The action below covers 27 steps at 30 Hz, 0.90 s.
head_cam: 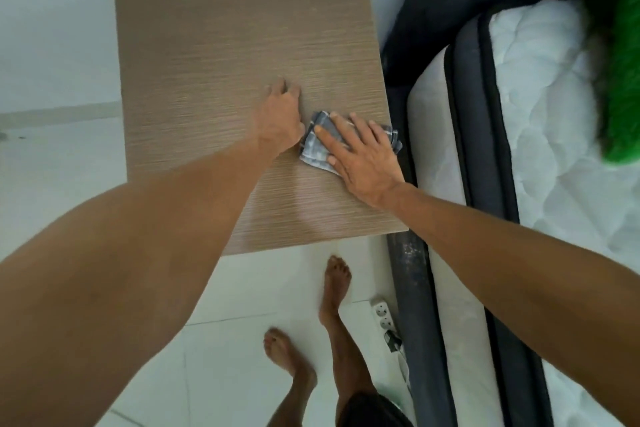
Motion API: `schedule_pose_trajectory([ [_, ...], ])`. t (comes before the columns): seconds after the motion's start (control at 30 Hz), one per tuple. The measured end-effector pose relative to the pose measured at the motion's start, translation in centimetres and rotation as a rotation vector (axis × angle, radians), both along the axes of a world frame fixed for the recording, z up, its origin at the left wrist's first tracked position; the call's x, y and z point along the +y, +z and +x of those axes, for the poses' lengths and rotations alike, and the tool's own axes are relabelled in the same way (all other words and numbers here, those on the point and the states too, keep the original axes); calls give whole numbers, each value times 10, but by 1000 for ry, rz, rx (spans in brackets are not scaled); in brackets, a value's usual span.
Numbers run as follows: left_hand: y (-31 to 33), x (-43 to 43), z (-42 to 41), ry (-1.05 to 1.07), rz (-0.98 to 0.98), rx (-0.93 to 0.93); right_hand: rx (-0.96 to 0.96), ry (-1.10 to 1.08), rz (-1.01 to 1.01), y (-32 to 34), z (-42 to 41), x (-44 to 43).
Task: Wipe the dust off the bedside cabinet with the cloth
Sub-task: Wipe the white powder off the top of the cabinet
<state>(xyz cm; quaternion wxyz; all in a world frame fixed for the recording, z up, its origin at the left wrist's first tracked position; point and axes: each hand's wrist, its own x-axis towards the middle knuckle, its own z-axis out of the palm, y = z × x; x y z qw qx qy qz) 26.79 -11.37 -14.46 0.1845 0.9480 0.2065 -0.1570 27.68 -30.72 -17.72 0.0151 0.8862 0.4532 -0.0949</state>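
The bedside cabinet (214, 45) shows its brown wood-grain top from above. A folded grey checked cloth (317, 149) lies on the top near its right edge. My right hand (360, 156) is spread flat on the cloth, fingers apart, pressing it against the wood. My left hand (282, 114) rests on the bare top just left of the cloth, fingers curled down onto the surface and holding nothing. Part of the cloth is hidden under my right palm.
A bed with a white quilted mattress (554, 135) and dark frame stands close along the cabinet's right side. A green item (623, 80) lies on the mattress. A white power strip (382, 315) sits on the tiled floor by my bare feet (334, 284).
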Motion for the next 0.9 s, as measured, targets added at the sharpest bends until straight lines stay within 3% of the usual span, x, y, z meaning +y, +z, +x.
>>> schedule_pose_trajectory([
  [0.33,-1,-32,-98,-101,67,-7,30,-58,105,4,-122,-32],
  [0.63,-4,-57,-163,-147,72,-51,64,117,122,13,-194,-65],
  [0.7,-3,-61,-170,-160,57,-52,77,17,193,18,-188,-75],
  [0.8,-3,-60,-171,-156,46,-51,63,-310,308,20,-144,-80],
  [0.9,-4,-60,-168,-138,37,-22,42,-498,283,14,-96,-81],
])
